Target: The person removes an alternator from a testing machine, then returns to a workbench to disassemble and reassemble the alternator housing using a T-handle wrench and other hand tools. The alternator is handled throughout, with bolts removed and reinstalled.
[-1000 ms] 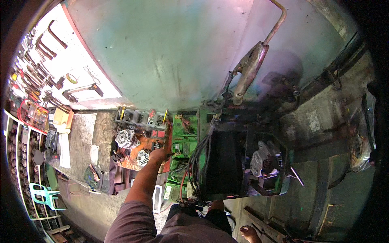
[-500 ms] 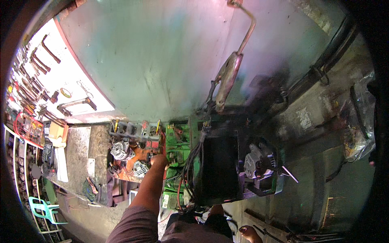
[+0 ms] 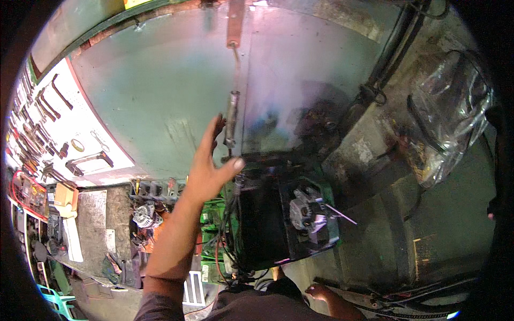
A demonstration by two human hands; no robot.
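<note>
My left hand (image 3: 208,168) is raised with thumb and fingers spread. Its fingers come up beside a slim metal cylinder (image 3: 232,115) that hangs from a rod on the grey-green panel; whether they touch it I cannot tell. My right hand (image 3: 319,292) is low, near the bottom edge, by my leg; its fingers are too unclear to read. A silver alternator (image 3: 308,209) sits in the dark machine frame right of centre, with a thin pale rod (image 3: 341,214) jutting out beside it. Another alternator (image 3: 144,215) lies on the bench, left of my forearm.
Black cables (image 3: 227,235) run down beside the green frame. On the left are a worn workbench (image 3: 96,235), a white tool board (image 3: 80,128) and a teal plastic chair (image 3: 56,302). A clear plastic-wrapped bundle (image 3: 450,117) is at the right, above a dark green surface (image 3: 385,224).
My left hand has risen from the parts on the orange surface up to the hanging cylinder. The view has shifted, and the cylinder hangs straighter than before. My right hand remains low.
</note>
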